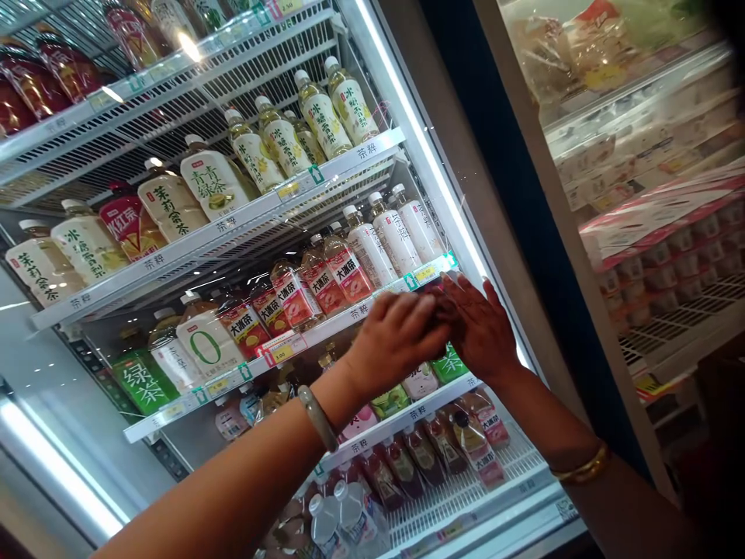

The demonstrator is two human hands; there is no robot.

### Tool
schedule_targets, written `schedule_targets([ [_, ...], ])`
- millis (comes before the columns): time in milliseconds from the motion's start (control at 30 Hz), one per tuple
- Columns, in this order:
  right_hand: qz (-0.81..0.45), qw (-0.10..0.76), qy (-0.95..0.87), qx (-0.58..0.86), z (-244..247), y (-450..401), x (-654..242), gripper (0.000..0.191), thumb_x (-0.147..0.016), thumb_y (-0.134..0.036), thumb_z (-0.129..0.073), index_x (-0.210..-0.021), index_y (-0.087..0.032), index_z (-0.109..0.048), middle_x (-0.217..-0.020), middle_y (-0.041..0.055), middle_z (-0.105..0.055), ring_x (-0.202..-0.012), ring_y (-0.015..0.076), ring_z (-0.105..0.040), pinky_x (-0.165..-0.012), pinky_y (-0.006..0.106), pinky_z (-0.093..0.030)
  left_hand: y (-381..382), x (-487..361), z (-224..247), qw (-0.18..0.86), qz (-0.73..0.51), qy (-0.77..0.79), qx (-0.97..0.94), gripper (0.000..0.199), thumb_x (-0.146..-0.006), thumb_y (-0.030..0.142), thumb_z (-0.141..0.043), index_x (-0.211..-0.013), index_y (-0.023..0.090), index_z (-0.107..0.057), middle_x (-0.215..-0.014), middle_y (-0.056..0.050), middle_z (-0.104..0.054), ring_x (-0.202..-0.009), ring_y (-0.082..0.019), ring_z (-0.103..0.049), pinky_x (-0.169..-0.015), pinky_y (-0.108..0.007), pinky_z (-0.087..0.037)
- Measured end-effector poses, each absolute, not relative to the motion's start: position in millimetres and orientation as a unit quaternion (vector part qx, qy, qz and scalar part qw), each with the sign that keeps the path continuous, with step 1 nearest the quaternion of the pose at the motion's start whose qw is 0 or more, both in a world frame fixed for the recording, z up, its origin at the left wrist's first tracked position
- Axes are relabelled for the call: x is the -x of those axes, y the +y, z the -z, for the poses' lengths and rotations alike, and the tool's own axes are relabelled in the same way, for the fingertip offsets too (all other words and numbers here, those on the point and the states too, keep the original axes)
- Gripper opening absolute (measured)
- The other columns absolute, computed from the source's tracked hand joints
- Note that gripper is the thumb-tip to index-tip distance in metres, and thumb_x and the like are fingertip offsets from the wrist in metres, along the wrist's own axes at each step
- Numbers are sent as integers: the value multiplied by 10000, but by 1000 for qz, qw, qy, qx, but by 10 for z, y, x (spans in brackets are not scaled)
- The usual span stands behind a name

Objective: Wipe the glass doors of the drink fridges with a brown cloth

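Observation:
My left hand [399, 338], with a pale bangle on the wrist, reaches up in front of the drinks cooler. Its fingers are curled, and whatever they may hold is hidden. My right hand [484, 330], with a gold-coloured bangle, is raised close beside it, fingers spread apart. A dark patch [441, 310] lies between the two hands; I cannot tell whether it is an object or a reflection. Behind them are a shelf price strip [427, 272], white-labelled tea bottles [396, 233] and red-labelled iced tea bottles [349, 272].
Further shelves hold pear drink bottles [282, 140], a large green tea bottle [143, 376] and clear bottles [343, 516] low down. A bright light strip [419, 140] runs along the right side. Beyond a dark frame [494, 155] stands another cooler with packed cups [669, 272].

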State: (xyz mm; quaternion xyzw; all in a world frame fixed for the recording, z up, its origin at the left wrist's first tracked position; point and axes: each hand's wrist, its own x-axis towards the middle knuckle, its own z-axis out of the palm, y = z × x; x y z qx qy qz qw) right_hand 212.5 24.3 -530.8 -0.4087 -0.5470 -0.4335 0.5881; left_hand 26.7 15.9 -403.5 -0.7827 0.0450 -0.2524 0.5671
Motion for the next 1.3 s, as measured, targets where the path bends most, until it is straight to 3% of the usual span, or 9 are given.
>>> schedule_targets([
  [100,426,592,-554,402,5317,250,-2135,647,-1034,-250,-525,-1639,-283,-298,-1595,51,-506,-1553,223,-372,-1337,512,-226,196,-214,4043,575,211,112,783,240,-934,370,-721,-1166,342,-672,-1284,-50,-719,-1166,-258,-629,-993,-421,-464],
  [333,411,587,-556,422,5320,237,-2134,702,-999,-178,-540,-1637,-324,-285,-1600,47,-501,-1530,243,-414,-1303,567,-271,273,-488,3352,575,338,-55,743,339,-973,495,-633,-1257,312,-656,-1377,-116,-644,-1211,-321,-584,-999,-491,-435],
  [500,421,593,-552,408,5319,238,-2135,715,-1015,-219,-540,-1657,-286,-231,-1568,63,-542,-1546,233,-385,-1312,533,-269,182,-374,3903,572,288,22,768,226,-959,408,-681,-1163,310,-675,-1284,-81,-700,-1172,-290,-614,-1001,-465,-454],
  [633,405,587,-565,414,5324,228,-2147,659,-1032,-221,-507,-1642,-311,-272,-1623,50,-470,-1562,219,-355,-1324,529,-227,103,-93,4359,554,203,74,804,221,-942,322,-706,-1159,335,-666,-1286,-40,-714,-1166,-245,-638,-1013,-426,-463],
  [733,399,587,-566,420,5326,222,-2153,673,-1025,-202,-509,-1641,-327,-268,-1637,38,-449,-1567,210,-343,-1323,534,-222,85,7,4239,558,181,83,806,246,-950,335,-701,-1193,336,-663,-1304,-44,-710,-1173,-238,-640,-1031,-422,-461],
  [900,396,590,-566,417,5321,215,-2150,678,-1022,-221,-507,-1641,-346,-260,-1634,28,-453,-1558,215,-362,-1313,550,-241,119,-49,3886,553,316,-70,767,328,-912,387,-750,-1223,318,-672,-1347,-109,-686,-1234,-308,-605,-1042,-486,-459],
  [1000,386,591,-569,423,5317,215,-2146,666,-1034,-237,-482,-1643,-366,-246,-1642,16,-438,-1560,216,-359,-1314,558,-235,105,-95,4160,544,318,-48,775,278,-918,381,-743,-1184,322,-687,-1317,-94,-707,-1209,-295,-620,-1047,-487,-453],
  [1167,394,597,-561,416,5305,211,-2132,665,-1036,-222,-467,-1649,-343,-240,-1630,25,-456,-1557,208,-365,-1318,538,-236,46,-62,4844,522,198,59,827,218,-930,293,-723,-1144,314,-688,-1296,-37,-725,-1160,-241,-658,-1032,-436,-479],
  [1300,380,592,-571,423,5304,196,-2134,674,-1044,-226,-443,-1656,-369,-199,-1651,5,-423,-1568,207,-342,-1323,544,-223,53,-34,4657,526,192,52,827,247,-951,303,-704,-1194,335,-677,-1331,-38,-716,-1191,-239,-649,-1055,-437,-474],
])
